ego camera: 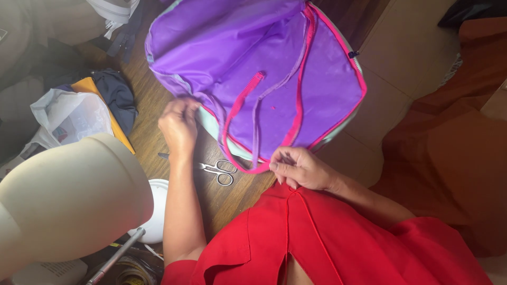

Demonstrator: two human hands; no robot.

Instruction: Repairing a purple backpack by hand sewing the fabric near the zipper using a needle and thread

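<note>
Looking down from the head camera: one purple nylon backpack with pink zipper tape (264, 68) lying opened on the brown wooden table (153, 105), lining outward. Left hand (178, 124) pinching the bag's pale edge; right hand (301, 168) closed on the pink trim at the lower rim. Seems mid-work — zipper tape attached along most of the rim, one short end hanging loose. One pair of small steel scissors (219, 170) untouched between the hands — one white plastic bag (66, 119) at the side.
</note>
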